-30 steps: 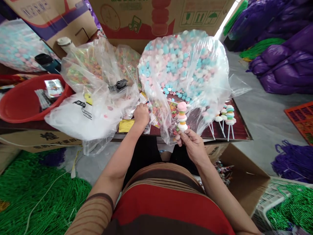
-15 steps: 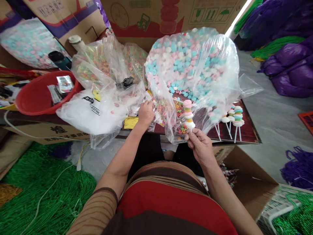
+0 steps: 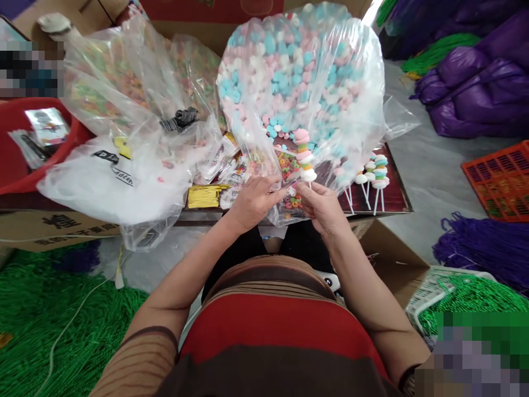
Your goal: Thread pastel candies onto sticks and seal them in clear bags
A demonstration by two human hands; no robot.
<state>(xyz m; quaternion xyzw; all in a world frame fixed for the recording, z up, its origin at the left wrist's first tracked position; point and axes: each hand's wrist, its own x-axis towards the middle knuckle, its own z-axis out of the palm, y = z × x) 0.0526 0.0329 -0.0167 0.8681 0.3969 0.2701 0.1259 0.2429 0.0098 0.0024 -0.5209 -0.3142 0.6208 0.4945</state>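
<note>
My right hand (image 3: 322, 207) pinches the white stick of a candy skewer (image 3: 305, 155) stacked with pink, green, orange and white rings, held upright. My left hand (image 3: 254, 201) sits beside it, fingers reaching toward the stick's base; whether it holds a small piece is hidden. Behind the skewer stands a big clear bag (image 3: 306, 82) of blue, pink and white candies. Small ring candies (image 3: 289, 165) lie in a bag just past my fingers. Finished skewers (image 3: 374, 173) lean at the table's right edge.
A dark table (image 3: 397, 193) carries clear bags of mixed rings (image 3: 124, 77), a white bag (image 3: 115, 182), yellow strips (image 3: 204, 196) and wrappers. A red basin (image 3: 20, 160) sits left. Green beads (image 3: 49, 314), purple sacks (image 3: 475, 94), an orange crate (image 3: 500, 182) and a cardboard box (image 3: 397, 264) surround me.
My left hand left the wrappers on the table and moved right to meet my right hand at the skewer's base. The view tilted down and shifted slightly.
</note>
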